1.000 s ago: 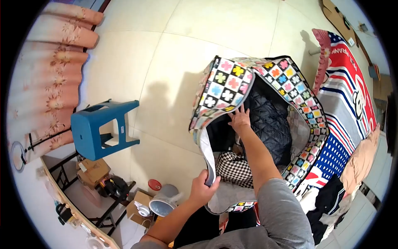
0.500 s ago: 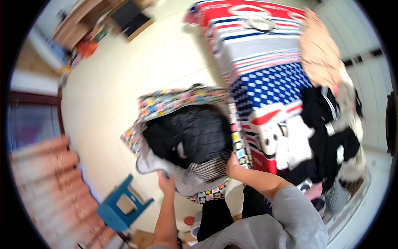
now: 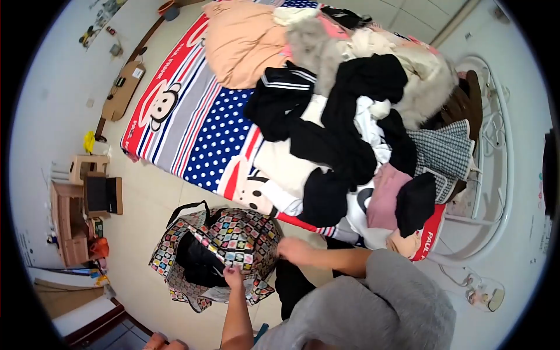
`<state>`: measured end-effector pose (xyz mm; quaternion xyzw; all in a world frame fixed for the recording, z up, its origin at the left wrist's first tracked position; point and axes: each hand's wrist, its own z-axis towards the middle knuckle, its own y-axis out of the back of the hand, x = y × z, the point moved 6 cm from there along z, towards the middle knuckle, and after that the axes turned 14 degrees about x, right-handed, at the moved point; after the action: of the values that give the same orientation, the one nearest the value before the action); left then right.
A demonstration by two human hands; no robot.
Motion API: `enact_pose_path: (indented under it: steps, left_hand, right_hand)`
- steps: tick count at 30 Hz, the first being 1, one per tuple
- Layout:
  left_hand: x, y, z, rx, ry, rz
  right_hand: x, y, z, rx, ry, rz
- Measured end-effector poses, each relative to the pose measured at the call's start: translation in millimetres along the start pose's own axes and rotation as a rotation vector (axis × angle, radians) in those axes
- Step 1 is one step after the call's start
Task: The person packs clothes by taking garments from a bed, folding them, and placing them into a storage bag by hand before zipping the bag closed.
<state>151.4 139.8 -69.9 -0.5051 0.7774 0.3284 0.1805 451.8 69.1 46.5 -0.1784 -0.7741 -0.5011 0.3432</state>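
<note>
My left hand is closed on the rim of a large, soft bag printed with black-and-white checks and multicoloured flowers, fingers gathered on the edge of its opening. My right hand is blurred just beside the bag's side nearest my body; I cannot tell whether it touches the fabric or how far its fingers are spread.

The bag sits on the pale tiled floor, in front of me and a little to my left, its mouth gaping and a black strap looping up at its far end. Inside lies dark, black cloth, its folds hard to make out.

Beyond the bag stands a bed with a red, grey and blue polka-dot cartoon sheet. On it lie a bulky peach quilt, a heap of black garments, a dusty-pink folded cloth and a black-and-white checked cloth near the curved white metal frame.
</note>
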Motion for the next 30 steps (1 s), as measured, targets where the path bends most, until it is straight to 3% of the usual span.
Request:
enact_pose_path:
  steps: [2,3,4,5,8,11,13,14,16,17,18,20,23,24,25,26,27,28,30]
  left_hand:
    - [-12.3,-37.5,17.4,0.021,-0.269,0.335]
    - [-103.9,-91.5,-67.7,0.172,-0.086,-0.007]
    - [-76.4,-104.7,-38.2,0.209,-0.292,0.135]
    - [-115.2,-140.4,-77.5,0.41,-0.192,0.01]
    - [-138.8,-197.0,-117.5,0.681,-0.085,-0.03]
    - [-152.5,-223.1,-141.4,0.784,-0.074,-0.051]
    - [-162.8,-233.9,-154.3,0.777,-0.042,0.023]
    - [-171.0,-237.0,-158.1,0.762,-0.047,0.02]
    - [-184.5,-242.8,-164.9,0.787,-0.046,-0.015]
    - [-186.6,-244.4,-162.0,0.767,-0.036,-0.035]
    - [-193.0,-246.0,-162.7,0.761,-0.037,-0.036]
    - [-219.5,-252.6,-168.7,0.745,-0.11,-0.077]
    - [-247.6,-279.0,-190.5,0.877,0.069,-0.136]
    - [-250.6,-290.0,-198.2,0.937,0.142,-0.214]
    - [-251.6,-297.0,-197.5,0.936,0.143,-0.217]
    - [-255.5,-312.9,-204.6,1.146,0.156,-0.383]
    - [-263.4,-325.9,-214.3,1.352,0.169,-0.552]
    - [-287.7,-332.6,-229.7,1.287,0.151,-0.631]
    - [-289.2,-332.6,-226.6,1.1,0.148,-0.339]
  right_hand:
    - [-43.8,74.9,-46.6,-0.328,-0.334,0.136]
    - [-70.4,102.4,-69.5,-0.562,-0.295,-0.04]
    - [-81.3,149.3,-91.8,-0.589,-0.411,-0.102]
    - [-98.9,176.5,-117.4,-0.661,-0.562,-0.097]
    - [-144.4,237.4,-168.0,-0.841,-0.796,-0.253]
    - [-196.7,242.3,-170.5,-0.756,-0.944,-0.113]
    - [-225.2,229.7,-159.5,-0.5,-1.047,-0.08]
    - [-237.8,231.6,-156.4,-0.499,-1.031,-0.078]
    - [-272.5,210.4,-151.0,-0.226,-1.138,0.207]
    - [-275.6,209.5,-148.2,-0.388,-1.056,0.266]
    - [-268.1,211.5,-147.3,-0.386,-1.05,0.267]
    - [-231.0,233.5,-149.0,-0.598,-0.934,0.412]
    - [-153.5,243.7,-158.6,-0.841,-0.565,0.585]
    - [-139.3,229.0,-155.5,-0.772,-0.534,0.558]
    - [-107.0,235.0,-155.7,-0.804,-0.34,0.545]
    - [-98.5,214.6,-150.8,-0.655,-0.358,0.522]
    - [-75.7,213.4,-150.3,-0.6,-0.209,0.397]
    - [-50.2,212.8,-151.4,-0.429,-0.188,0.247]
    - [-23.7,202.5,-154.0,-0.285,-0.074,0.007]
